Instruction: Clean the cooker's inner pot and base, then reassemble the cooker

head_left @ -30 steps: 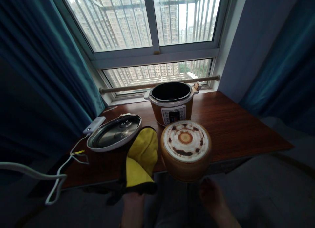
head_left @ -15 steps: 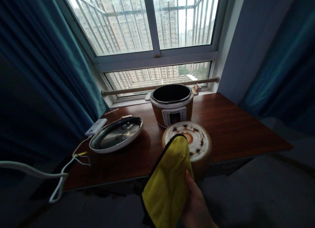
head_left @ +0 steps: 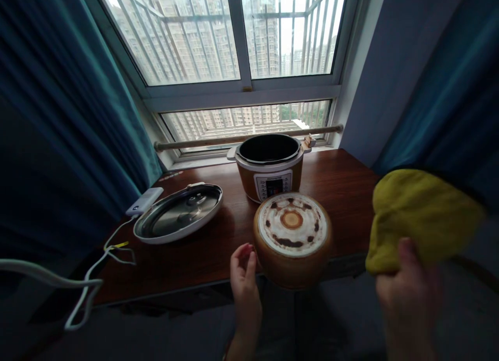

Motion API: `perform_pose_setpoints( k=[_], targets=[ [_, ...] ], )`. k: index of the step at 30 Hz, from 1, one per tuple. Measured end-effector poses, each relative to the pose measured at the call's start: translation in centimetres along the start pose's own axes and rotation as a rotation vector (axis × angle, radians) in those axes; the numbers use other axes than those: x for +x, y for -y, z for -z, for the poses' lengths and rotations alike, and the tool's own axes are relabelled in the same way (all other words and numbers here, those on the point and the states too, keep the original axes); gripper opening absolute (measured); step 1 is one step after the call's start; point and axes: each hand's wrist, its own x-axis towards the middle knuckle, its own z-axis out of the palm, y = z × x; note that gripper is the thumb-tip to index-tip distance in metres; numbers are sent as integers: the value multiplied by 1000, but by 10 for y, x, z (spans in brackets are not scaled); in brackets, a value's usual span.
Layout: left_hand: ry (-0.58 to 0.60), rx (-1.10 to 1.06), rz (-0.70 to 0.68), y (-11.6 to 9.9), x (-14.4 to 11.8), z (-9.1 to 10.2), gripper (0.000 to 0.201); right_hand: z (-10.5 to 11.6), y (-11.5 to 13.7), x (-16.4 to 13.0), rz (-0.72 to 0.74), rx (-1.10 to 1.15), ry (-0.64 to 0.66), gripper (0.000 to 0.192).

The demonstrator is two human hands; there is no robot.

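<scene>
Wooden table [head_left: 351, 194]: one cooker [head_left: 270, 166], one lid [head_left: 178, 213], one stained pot [head_left: 292, 239], one yellow cloth [head_left: 421, 218].

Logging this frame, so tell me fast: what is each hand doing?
Left hand: open, fingers against the side of the upturned pot.
Right hand: closed on the yellow cloth.

The table [head_left: 351, 194] is dark reddish wood with a smooth, faintly glossy finish that catches window light. The yellow cloth [head_left: 421, 215] looks soft and matt, a plush fabric with dark edging. The upturned pot [head_left: 292, 241] has a dull, stained base (rusty brown marks on pale metal) and a smoother brown wall. The lid [head_left: 179, 213] is shiny polished metal in a pale rim. The cooker [head_left: 271, 166] has a dark matt liner. The curtains [head_left: 58, 116] are matt teal fabric.
</scene>
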Motion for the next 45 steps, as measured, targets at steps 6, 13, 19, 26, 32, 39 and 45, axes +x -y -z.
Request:
perform_pose_setpoints(
  k=[6,13,19,26,32,39,45],
  targets=[
    [118,203,-39,19,25,-10,56,-60,18,-37,188,207,523,35],
    [148,380,-162,10,21,-19,54,-52,19,-47,406,118,630,39],
    [173,445,-164,2,23,-17,52,-58,15,-38,359,111,571,30],
    [188,469,-173,0,23,-18,48,-73,5,8,157,283,570,19],
    [168,488,-220,6,25,-17,49,-104,-8,70,59,423,821,19],
    [182,507,-223,8,26,-15,50,-154,-1,116,96,487,1229,22],
    [181,562,-260,12,23,-16,48,-176,0,127,-283,600,1375,39]
  ],
)
